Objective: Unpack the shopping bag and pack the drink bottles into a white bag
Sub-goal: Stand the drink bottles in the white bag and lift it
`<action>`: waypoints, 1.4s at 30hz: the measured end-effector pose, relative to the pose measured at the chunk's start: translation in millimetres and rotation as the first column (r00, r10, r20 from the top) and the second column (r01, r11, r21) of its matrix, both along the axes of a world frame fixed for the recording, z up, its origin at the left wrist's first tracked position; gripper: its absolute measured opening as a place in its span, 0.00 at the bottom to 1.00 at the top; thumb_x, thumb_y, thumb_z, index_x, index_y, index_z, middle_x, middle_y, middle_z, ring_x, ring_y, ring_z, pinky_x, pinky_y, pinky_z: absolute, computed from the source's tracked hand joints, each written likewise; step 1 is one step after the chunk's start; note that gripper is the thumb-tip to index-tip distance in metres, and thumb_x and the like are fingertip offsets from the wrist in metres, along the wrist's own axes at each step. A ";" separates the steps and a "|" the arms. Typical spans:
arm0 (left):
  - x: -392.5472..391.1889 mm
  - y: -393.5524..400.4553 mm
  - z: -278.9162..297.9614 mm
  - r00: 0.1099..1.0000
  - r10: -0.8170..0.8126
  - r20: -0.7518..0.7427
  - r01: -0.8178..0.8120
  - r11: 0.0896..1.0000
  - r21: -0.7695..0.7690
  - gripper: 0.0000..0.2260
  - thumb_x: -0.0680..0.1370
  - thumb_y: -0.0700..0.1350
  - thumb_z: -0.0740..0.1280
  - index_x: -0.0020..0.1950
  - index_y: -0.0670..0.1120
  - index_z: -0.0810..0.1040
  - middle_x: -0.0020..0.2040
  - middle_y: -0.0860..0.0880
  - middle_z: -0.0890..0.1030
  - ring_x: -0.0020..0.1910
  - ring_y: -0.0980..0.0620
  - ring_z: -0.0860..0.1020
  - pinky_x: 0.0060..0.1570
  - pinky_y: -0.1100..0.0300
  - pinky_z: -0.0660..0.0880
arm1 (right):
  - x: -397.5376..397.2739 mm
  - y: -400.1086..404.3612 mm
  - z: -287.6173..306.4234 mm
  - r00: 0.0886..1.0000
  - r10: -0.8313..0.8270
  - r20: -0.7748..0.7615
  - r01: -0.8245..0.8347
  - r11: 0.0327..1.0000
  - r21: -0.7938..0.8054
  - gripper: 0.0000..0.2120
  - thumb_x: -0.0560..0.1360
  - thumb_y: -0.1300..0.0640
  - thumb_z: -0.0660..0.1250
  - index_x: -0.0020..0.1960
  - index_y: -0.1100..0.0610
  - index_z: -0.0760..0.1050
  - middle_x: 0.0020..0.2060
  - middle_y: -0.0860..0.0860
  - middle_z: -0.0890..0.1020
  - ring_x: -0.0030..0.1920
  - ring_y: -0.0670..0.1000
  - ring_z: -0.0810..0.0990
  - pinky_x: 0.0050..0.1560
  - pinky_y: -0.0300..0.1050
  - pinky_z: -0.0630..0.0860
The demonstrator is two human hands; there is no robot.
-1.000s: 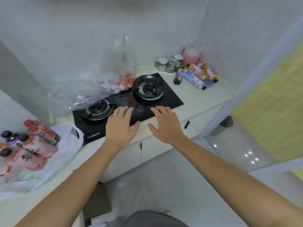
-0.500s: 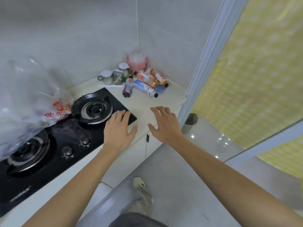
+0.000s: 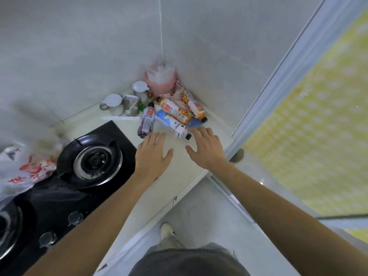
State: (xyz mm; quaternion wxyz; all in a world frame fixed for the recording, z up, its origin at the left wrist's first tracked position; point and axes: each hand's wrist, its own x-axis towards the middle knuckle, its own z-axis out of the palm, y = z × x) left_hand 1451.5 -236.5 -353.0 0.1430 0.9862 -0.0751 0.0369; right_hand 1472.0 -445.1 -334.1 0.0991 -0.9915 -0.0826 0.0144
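Reaching over the counter (image 3: 203, 156) w/ both hands flat, fingers spread, holding nothing. Black gas hob (image 3: 59, 196) sits left, clear plastic bag (image 3: 22, 172) w/ red print on it. Drink bottles (image 3: 175, 112) lie piled in the corner: left hand (image 3: 152, 156) near the purple bottle (image 3: 147, 120), right hand (image 3: 206, 148) just beside the blue-white bottle's (image 3: 171, 123) cap.

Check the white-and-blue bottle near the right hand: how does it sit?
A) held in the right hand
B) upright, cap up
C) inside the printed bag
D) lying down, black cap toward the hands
D: the white-and-blue bottle lies on the counter, its black cap pointing at the open right hand, which holds nothing.
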 end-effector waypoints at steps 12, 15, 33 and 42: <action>100.2 -15.9 -41.1 0.992 0.004 -0.126 0.000 0.999 0.033 0.25 0.80 0.56 0.63 0.76 0.49 0.65 0.72 0.47 0.72 0.71 0.44 0.69 0.64 0.47 0.73 | 150.5 -4.9 -45.5 0.984 0.104 -0.147 -0.089 0.990 0.106 0.31 0.80 0.46 0.67 0.79 0.53 0.62 0.75 0.56 0.69 0.74 0.62 0.67 0.70 0.59 0.69; 121.3 -25.2 -57.4 0.987 -0.019 -0.157 0.033 0.995 0.092 0.27 0.80 0.54 0.65 0.77 0.48 0.65 0.73 0.46 0.70 0.72 0.44 0.69 0.65 0.46 0.73 | 193.5 -4.5 -59.6 0.974 0.128 -0.185 -0.086 0.972 0.220 0.34 0.80 0.47 0.66 0.82 0.53 0.58 0.75 0.58 0.70 0.71 0.63 0.70 0.70 0.57 0.67; 208.3 -52.4 -120.0 0.982 -0.162 -0.098 0.186 0.914 0.359 0.30 0.73 0.36 0.74 0.73 0.50 0.72 0.71 0.44 0.72 0.72 0.41 0.70 0.67 0.45 0.73 | 328.8 24.8 -114.5 0.850 0.301 -0.433 -0.138 0.919 0.369 0.30 0.76 0.49 0.75 0.72 0.57 0.68 0.66 0.55 0.79 0.64 0.55 0.79 0.57 0.45 0.75; 212.9 -56.9 -124.7 0.977 -0.202 -0.063 0.210 0.894 0.396 0.24 0.70 0.39 0.77 0.64 0.52 0.79 0.65 0.50 0.78 0.64 0.43 0.75 0.64 0.48 0.75 | 323.1 16.4 -103.0 0.877 0.343 -0.336 -0.188 0.889 0.417 0.44 0.71 0.50 0.77 0.81 0.52 0.57 0.73 0.53 0.74 0.67 0.57 0.78 0.62 0.56 0.79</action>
